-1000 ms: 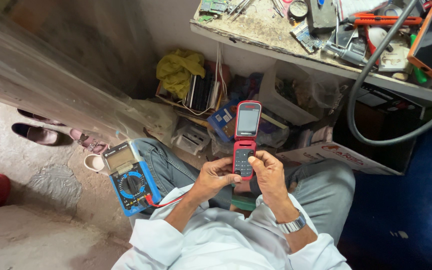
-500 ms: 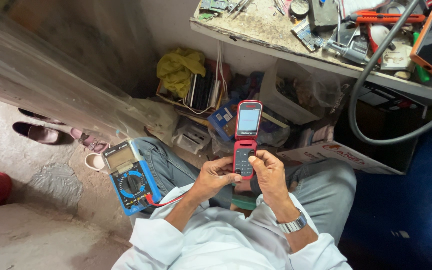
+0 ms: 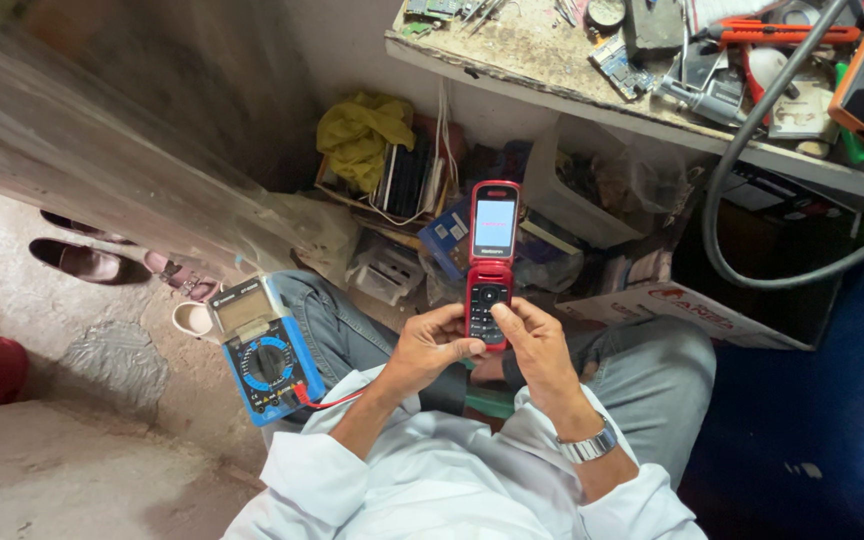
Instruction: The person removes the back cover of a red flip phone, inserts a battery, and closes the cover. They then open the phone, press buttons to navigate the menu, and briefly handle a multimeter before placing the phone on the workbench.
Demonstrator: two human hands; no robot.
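A red flip phone (image 3: 490, 255) stands open in front of me, its small screen lit and its keypad facing up. My left hand (image 3: 432, 345) grips the phone's lower half from the left, thumb against the keypad edge. My right hand (image 3: 537, 345) holds it from the right, with the thumb pressed on the keys. A metal wristwatch (image 3: 588, 447) sits on my right wrist. I am seated, with grey trousers and a white shirt below the hands.
A blue multimeter (image 3: 264, 352) rests on my left knee, a red lead running from it. A cluttered workbench (image 3: 592, 85) with tools lies at top right, a black hose (image 3: 752, 150) looping off it. Boxes, a yellow cloth (image 3: 362, 130) and shoes (image 3: 82, 260) crowd the floor.
The phone and both hands stay almost where they were; my right thumb has shifted slightly on the keypad.
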